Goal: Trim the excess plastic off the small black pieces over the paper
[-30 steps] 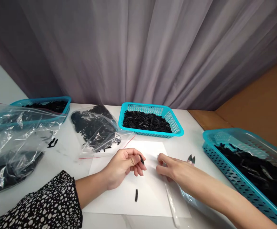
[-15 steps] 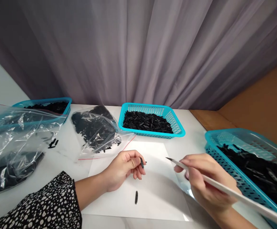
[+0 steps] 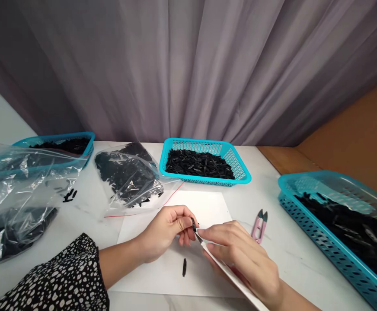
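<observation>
Between the thumb and fingers of my left hand (image 3: 172,226) is a small black elongated piece (image 3: 193,224). My right hand (image 3: 245,257) grips a white-handled craft knife (image 3: 229,273) like a pen. Its dark pointed tip meets the lower end of the black piece. Under both hands lies a sheet of white paper (image 3: 149,278). A second black piece (image 3: 184,267) rests on that paper, just below my left hand.
Pink thread snips (image 3: 260,226) lie right of the paper. Blue baskets of black pieces stand at the back (image 3: 204,179), right (image 3: 318,224) and far left (image 3: 91,147). Clear zip bags, one in the middle (image 3: 128,181) and one at left (image 3: 23,190), hold more black pieces.
My right hand has moved left with the craft knife, bringing its tip to the black piece. The pink snips have come into view. My left hand has stayed nearly still.
</observation>
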A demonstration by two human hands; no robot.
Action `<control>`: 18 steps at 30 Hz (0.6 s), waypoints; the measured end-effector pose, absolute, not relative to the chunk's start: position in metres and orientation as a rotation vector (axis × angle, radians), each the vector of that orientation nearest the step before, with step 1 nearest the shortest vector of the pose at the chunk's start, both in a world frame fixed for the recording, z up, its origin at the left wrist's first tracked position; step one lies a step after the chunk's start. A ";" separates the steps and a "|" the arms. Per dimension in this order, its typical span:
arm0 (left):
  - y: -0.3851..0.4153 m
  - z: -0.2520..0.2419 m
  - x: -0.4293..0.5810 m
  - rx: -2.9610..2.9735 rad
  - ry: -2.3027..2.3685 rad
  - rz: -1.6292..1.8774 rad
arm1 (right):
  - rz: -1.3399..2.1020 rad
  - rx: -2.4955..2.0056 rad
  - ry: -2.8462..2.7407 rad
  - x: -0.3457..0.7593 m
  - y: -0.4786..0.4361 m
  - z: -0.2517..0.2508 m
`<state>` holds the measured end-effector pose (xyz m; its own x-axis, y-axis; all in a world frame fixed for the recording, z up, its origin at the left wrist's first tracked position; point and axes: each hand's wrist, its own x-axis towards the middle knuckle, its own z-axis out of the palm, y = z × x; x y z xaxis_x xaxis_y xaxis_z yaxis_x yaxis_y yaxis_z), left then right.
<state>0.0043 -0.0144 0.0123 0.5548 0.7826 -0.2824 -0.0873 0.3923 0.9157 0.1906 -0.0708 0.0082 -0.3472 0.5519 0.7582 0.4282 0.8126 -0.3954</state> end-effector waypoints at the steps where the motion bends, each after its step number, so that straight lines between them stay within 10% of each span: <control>1: -0.014 0.012 0.004 1.028 0.809 0.635 | 0.119 -0.738 -1.996 0.190 -0.070 0.009; 18: -0.016 0.014 0.005 1.016 0.830 0.639 | 0.085 -0.780 -2.022 0.190 -0.069 0.008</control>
